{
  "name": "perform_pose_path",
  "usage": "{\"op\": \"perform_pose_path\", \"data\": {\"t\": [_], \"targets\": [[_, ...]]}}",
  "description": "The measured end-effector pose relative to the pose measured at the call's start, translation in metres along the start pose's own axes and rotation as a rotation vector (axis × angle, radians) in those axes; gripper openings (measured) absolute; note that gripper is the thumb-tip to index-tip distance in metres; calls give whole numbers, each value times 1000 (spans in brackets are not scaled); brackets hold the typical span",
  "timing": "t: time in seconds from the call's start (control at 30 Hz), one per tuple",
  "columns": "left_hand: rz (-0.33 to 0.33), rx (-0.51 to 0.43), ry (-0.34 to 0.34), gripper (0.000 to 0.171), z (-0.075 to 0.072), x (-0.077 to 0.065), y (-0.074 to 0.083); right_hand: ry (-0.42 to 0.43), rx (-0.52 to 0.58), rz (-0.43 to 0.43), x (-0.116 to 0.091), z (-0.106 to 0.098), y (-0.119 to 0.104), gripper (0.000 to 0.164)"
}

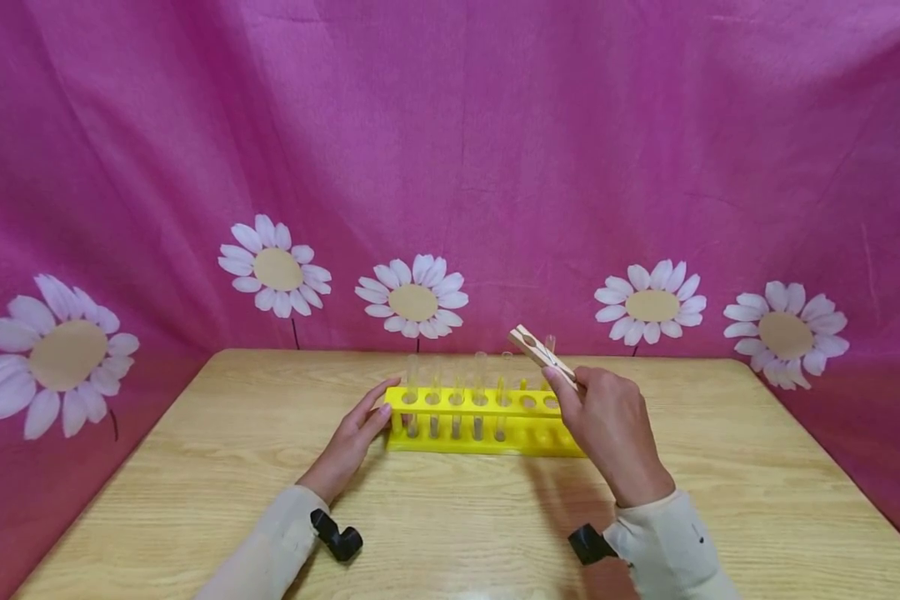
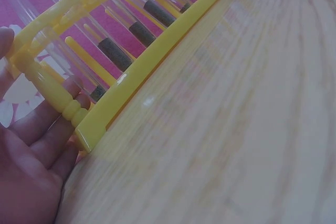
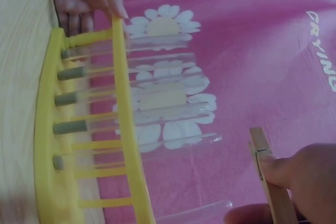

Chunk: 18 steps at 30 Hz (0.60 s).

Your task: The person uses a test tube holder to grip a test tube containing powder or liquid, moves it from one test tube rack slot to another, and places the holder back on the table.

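My left hand (image 1: 356, 437) is resting flat-fingered against the yellow rack (image 1: 487, 419) while my right hand (image 1: 607, 425) is pinching a wooden clamp (image 1: 540, 353) holding a test tube (image 1: 549, 350).

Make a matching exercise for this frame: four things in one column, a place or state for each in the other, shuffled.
Things:
1. left hand
2. right hand
3. yellow rack
4. wooden clamp

States:
A. stands on the table, holding glass tubes
B. gripped and raised above the rack's right end
C. rests against the rack's left end
D. grips the clamp

Pairs: 1-C, 2-D, 3-A, 4-B
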<state>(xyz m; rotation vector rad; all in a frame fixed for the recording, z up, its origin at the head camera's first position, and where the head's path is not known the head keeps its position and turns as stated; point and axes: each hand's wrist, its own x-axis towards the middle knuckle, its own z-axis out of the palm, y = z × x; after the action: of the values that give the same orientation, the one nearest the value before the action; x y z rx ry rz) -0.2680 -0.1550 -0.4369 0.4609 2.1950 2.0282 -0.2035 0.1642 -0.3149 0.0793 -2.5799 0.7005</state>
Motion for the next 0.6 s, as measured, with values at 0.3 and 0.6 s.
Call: {"op": "perform_pose_path", "data": {"t": [0.3, 0.6], "targets": [[15, -10, 1, 50, 0, 0, 0, 50, -4, 2, 3, -10, 9, 40], [18, -5, 0, 48, 0, -1, -2, 64, -31, 76, 6, -24, 22, 41]]}}
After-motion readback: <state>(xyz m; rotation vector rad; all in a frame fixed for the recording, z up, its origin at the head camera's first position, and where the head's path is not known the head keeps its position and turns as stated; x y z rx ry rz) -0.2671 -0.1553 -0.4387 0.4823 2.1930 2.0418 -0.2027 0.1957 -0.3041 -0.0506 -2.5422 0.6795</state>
